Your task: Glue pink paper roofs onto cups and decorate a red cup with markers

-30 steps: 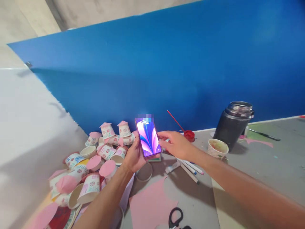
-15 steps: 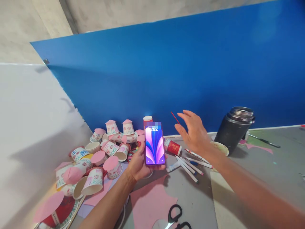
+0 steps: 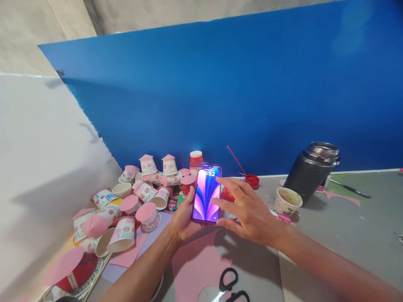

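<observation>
— Glossy glass, is it, that flat slab above the counter (image 3: pixel 362 226)?

— Yes: a thin, rounded-corner phone (image 3: pixel 207 193), screen lit purple, clasped in the left hand (image 3: pixel 184 218), tilted upright.

— And the right hand (image 3: pixel 248 209)?

— Spread flat, gripping nothing, fingers at the phone's right edge; probably touching, though I can't be sure.

— What crowds it?

— Paper cups (image 3: pixel 132 201) with pink cone lids heaped to the left, matte pink paper (image 3: pixel 195 264) and black-handled scissors (image 3: pixel 229 285) below. A dark cylindrical flask (image 3: pixel 311 170) stands well apart, with bare grey surface near it.
</observation>
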Tool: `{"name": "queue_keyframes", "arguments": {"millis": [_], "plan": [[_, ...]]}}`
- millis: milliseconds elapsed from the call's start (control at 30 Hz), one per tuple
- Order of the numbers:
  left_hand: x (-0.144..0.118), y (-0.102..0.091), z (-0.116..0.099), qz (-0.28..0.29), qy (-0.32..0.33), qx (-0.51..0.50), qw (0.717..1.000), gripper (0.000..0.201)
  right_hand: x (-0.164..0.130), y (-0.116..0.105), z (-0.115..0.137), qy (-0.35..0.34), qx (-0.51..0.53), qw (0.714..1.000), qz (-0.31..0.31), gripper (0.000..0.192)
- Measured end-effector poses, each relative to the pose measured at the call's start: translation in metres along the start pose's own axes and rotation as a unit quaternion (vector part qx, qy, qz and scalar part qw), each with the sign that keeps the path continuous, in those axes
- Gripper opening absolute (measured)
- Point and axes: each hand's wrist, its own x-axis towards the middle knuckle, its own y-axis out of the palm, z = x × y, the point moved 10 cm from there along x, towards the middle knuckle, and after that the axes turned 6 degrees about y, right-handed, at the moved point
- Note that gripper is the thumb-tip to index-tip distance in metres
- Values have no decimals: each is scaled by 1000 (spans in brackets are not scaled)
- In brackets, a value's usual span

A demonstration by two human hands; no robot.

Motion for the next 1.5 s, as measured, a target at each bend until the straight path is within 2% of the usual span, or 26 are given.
{"name": "queue_keyframes", "arguments": {"millis": [100, 167, 233, 400, 533, 633, 733, 900, 967, 1033, 1133, 1233, 1300, 1500], "plan": [[-3, 4, 5, 4, -16, -4, 1000, 63, 11, 0, -19, 44, -68, 996, -21, 46], [-4, 7, 9, 7, -30, -4, 1000, 69, 13, -15, -49, 124, -103, 984, -74, 48], [-5, 7, 10, 6, -33, -3, 999, 73, 11, -29, -69, 163, -99, 976, -110, 49], [-5, 6, 7, -2, -18, -5, 1000, 73, -5, -44, -83, 199, -60, 972, -113, 42], [-4, 6, 7, -9, -24, -12, 1000, 78, -23, -39, -80, 232, -28, 968, -91, 29], [-3, 8, 3, -11, -12, -8, 1000, 77, -36, -36, -73, 233, 4, 966, -114, 20], [-2, 10, -2, -14, 4, 2, 1000, 76, -49, -20, -63, 218, 57, 968, -106, 18], [-1, 6, -8, -26, 22, 26, 999, 73, -65, 40, -21, 106, 142, 983, 52, 35], [-1, 5, -9, -27, 27, 31, 999, 73, -72, 58, -11, 85, 163, 977, 106, 36], [0, 6, -11, -22, 30, 29, 999, 72, -75, 67, -9, 87, 173, 972, 131, 36], [0, 7, -11, -21, 36, 33, 999, 72, -72, 57, -13, 101, 176, 974, 99, 33], [0, 7, -10, -25, 42, 43, 998, 75, -65, 32, -14, 99, 170, 980, 18, 21], [1, 6, -6, -23, 36, 40, 998, 77, -60, 19, -9, 87, 167, 982, -16, 20], [1, 10, 9, -2, 13, 41, 999, 80, -49, 12, 8, 37, 111, 993, -21, 35]]}}
